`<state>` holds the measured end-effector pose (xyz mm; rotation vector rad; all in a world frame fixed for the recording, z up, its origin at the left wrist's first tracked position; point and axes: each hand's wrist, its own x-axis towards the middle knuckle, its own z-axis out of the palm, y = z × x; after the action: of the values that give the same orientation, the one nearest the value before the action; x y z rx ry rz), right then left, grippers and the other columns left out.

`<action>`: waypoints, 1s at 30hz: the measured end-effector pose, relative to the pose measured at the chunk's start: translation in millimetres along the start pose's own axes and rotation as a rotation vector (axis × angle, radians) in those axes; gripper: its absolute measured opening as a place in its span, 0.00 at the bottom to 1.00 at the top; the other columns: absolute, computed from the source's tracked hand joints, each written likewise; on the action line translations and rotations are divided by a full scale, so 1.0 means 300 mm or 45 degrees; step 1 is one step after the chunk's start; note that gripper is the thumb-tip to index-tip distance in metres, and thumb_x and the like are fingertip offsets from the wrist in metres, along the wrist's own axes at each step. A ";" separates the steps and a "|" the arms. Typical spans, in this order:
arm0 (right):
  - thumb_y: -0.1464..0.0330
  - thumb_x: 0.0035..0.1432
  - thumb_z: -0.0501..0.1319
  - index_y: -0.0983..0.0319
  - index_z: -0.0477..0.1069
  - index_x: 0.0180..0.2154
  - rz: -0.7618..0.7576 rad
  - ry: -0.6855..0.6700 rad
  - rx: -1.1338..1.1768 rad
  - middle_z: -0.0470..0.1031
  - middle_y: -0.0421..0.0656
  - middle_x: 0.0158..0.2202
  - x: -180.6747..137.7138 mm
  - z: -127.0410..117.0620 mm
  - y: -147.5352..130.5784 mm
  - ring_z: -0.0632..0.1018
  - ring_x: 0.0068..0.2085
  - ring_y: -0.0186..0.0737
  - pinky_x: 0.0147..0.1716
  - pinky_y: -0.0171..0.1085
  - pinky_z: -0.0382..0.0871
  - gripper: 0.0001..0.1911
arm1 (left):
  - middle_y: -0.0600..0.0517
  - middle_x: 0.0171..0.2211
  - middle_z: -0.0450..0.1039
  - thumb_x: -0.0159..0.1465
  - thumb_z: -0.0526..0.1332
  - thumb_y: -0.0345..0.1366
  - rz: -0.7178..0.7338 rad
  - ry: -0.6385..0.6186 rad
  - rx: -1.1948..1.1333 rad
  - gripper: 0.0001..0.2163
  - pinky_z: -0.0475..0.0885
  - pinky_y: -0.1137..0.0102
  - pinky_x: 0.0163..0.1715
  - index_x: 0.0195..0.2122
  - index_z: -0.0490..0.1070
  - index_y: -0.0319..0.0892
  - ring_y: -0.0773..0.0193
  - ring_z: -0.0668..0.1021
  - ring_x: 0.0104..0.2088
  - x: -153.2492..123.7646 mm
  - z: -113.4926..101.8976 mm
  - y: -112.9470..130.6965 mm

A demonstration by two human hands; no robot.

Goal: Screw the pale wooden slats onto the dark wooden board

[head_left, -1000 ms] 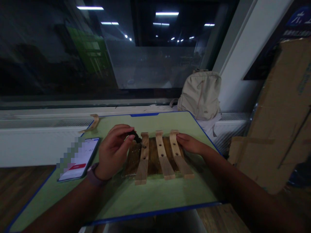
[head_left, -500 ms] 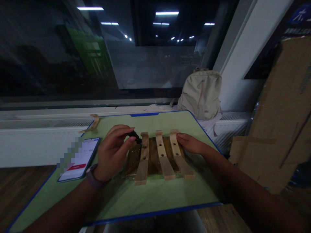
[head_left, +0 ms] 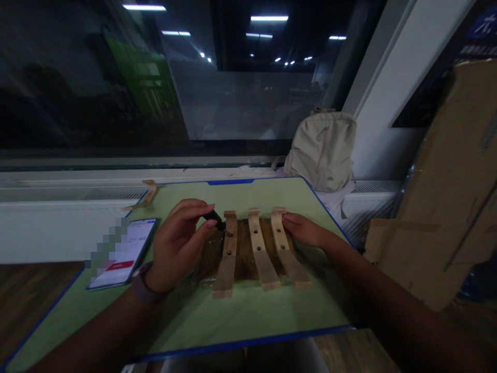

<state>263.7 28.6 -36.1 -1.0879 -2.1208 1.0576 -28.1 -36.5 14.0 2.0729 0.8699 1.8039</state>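
Presently our left hand (head_left: 176, 246) pinches a black tool (head_left: 214, 216) between thumb and fingers, its tip at the upper hole (head_left: 230, 235) of the left wooden piece (head_left: 225, 277), just right of the fingertips. Over the past second we note no change of hole; work remains on that piece. Our right hand (head_left: 301, 228) touches the right wooden piece (head_left: 293, 268); whether its fingers grip, we cannot tell. Between both hands, we record the middle wooden piece (head_left: 266, 267).

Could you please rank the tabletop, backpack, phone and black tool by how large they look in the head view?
1. Tabletop
2. Backpack
3. Phone, nearer the camera than the backpack
4. Black tool, partly hidden by the left hand
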 end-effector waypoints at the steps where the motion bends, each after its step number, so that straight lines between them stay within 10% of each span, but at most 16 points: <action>1: 0.50 0.64 0.49 0.61 0.75 0.43 -0.007 0.002 0.006 0.79 0.47 0.45 0.000 0.000 -0.002 0.77 0.47 0.47 0.55 0.47 0.66 0.25 | 0.51 0.42 0.72 0.61 0.64 0.28 -0.024 -0.001 0.011 0.13 0.74 0.69 0.41 0.47 0.74 0.49 0.64 0.77 0.42 -0.003 -0.001 -0.002; 30: 0.59 0.65 0.49 0.62 0.73 0.40 0.004 0.023 -0.069 0.78 0.49 0.44 0.005 0.000 0.012 0.77 0.45 0.45 0.52 0.45 0.67 0.19 | 0.50 0.42 0.72 0.63 0.62 0.26 -0.038 0.023 -0.101 0.11 0.74 0.70 0.43 0.45 0.72 0.44 0.65 0.78 0.43 -0.001 0.017 0.012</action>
<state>264.5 31.3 -39.0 -1.1218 -2.1456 0.9935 -22.3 -38.6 14.8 1.9876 0.8158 1.8145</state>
